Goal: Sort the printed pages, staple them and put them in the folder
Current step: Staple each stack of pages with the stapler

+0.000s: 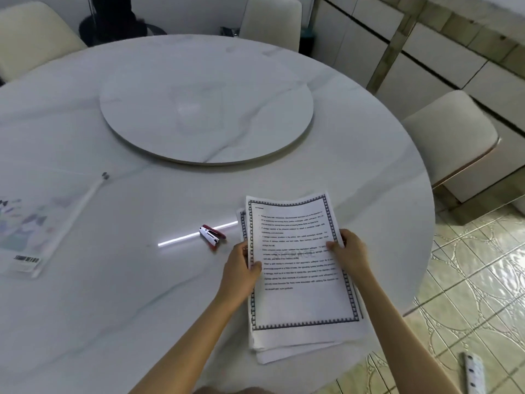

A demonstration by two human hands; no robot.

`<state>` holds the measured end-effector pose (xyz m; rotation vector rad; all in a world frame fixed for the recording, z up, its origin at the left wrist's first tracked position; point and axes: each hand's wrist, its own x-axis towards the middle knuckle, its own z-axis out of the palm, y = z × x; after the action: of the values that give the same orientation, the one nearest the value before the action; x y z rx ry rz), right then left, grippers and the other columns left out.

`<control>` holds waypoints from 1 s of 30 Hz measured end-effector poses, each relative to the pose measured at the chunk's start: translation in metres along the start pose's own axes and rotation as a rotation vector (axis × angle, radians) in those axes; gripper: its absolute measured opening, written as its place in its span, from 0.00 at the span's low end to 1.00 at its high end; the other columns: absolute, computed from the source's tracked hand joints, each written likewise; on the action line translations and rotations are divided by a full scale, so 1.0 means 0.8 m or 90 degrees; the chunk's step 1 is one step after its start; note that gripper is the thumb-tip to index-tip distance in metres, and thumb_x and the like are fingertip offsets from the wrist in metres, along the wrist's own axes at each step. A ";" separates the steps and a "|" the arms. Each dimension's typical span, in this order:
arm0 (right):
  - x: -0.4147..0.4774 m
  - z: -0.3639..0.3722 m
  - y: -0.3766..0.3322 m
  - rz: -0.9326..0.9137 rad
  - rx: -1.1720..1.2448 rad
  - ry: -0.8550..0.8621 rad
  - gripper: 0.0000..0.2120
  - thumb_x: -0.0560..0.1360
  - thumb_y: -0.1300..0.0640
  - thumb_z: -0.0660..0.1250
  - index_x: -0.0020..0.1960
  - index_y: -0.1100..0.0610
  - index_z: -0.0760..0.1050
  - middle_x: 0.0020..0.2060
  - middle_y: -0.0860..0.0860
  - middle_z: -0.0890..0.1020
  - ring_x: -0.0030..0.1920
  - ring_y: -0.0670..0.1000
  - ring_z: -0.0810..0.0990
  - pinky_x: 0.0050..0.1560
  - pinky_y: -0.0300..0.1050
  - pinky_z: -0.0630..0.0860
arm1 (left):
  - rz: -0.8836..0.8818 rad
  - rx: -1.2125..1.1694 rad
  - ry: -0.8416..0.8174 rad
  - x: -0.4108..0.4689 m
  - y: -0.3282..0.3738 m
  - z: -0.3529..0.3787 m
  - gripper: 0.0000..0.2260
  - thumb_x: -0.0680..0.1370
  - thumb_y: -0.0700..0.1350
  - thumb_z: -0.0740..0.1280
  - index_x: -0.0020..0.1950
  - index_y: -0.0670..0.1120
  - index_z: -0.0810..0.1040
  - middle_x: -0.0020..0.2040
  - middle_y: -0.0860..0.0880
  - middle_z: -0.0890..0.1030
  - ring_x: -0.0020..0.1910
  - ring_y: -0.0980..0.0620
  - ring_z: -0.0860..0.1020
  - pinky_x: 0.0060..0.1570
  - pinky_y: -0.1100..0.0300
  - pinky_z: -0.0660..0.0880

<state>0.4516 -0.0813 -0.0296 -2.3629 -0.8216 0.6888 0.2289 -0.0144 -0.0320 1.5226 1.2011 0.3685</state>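
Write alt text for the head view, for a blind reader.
A left hand and a right hand hold a stack of pages by its sides, at the near edge of a round white table. A stapler lies just left of the pages, a folder farther left.

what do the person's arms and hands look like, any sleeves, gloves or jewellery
The left hand and the right hand are bare: no gloves, rings, watch or bracelet show. Both forearms are uncovered down to the picture's lower edge, so no sleeve is in view.
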 end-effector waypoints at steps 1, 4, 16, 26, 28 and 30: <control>0.002 0.003 0.005 0.007 -0.050 -0.010 0.15 0.76 0.58 0.64 0.62 0.60 0.73 0.57 0.58 0.75 0.58 0.58 0.73 0.58 0.49 0.69 | 0.001 0.009 0.019 0.004 -0.010 0.004 0.17 0.74 0.44 0.65 0.63 0.50 0.72 0.58 0.54 0.76 0.56 0.55 0.76 0.58 0.64 0.74; 0.001 0.011 0.014 0.020 -0.117 -0.035 0.19 0.76 0.54 0.64 0.64 0.60 0.69 0.63 0.59 0.68 0.63 0.60 0.67 0.63 0.51 0.66 | -0.044 0.035 0.075 0.028 -0.069 0.021 0.21 0.65 0.57 0.63 0.58 0.58 0.74 0.59 0.52 0.77 0.59 0.49 0.75 0.58 0.50 0.75; -0.010 0.013 0.019 0.080 0.225 -0.106 0.08 0.77 0.59 0.63 0.55 0.60 0.76 0.50 0.57 0.82 0.47 0.55 0.81 0.48 0.49 0.78 | -0.119 -0.084 0.111 0.015 -0.010 0.011 0.16 0.80 0.41 0.59 0.68 0.42 0.67 0.61 0.47 0.75 0.52 0.52 0.73 0.51 0.61 0.70; -0.036 -0.037 -0.040 -0.188 0.456 0.021 0.07 0.79 0.57 0.59 0.49 0.47 0.73 0.45 0.44 0.82 0.44 0.45 0.83 0.42 0.40 0.80 | 0.170 -0.101 0.213 -0.006 0.069 -0.007 0.09 0.81 0.43 0.57 0.55 0.40 0.73 0.35 0.51 0.73 0.29 0.63 0.70 0.34 0.68 0.70; -0.046 -0.049 -0.057 -0.237 0.495 0.064 0.07 0.79 0.58 0.58 0.48 0.48 0.72 0.43 0.42 0.83 0.46 0.45 0.82 0.45 0.42 0.79 | 0.234 -0.138 0.240 -0.013 0.093 -0.016 0.06 0.80 0.42 0.58 0.48 0.45 0.73 0.32 0.52 0.71 0.28 0.61 0.70 0.30 0.69 0.67; -0.055 -0.057 -0.068 -0.288 0.525 0.094 0.08 0.80 0.60 0.56 0.49 0.49 0.71 0.43 0.38 0.82 0.45 0.40 0.81 0.44 0.37 0.78 | 0.291 -0.191 0.250 -0.021 0.109 -0.019 0.07 0.80 0.41 0.58 0.47 0.53 0.71 0.40 0.54 0.76 0.36 0.64 0.76 0.36 0.71 0.73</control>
<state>0.4279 -0.0890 0.0499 -1.4086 -0.7701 0.5120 0.2520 -0.0087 0.0552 1.4871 1.0194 1.1439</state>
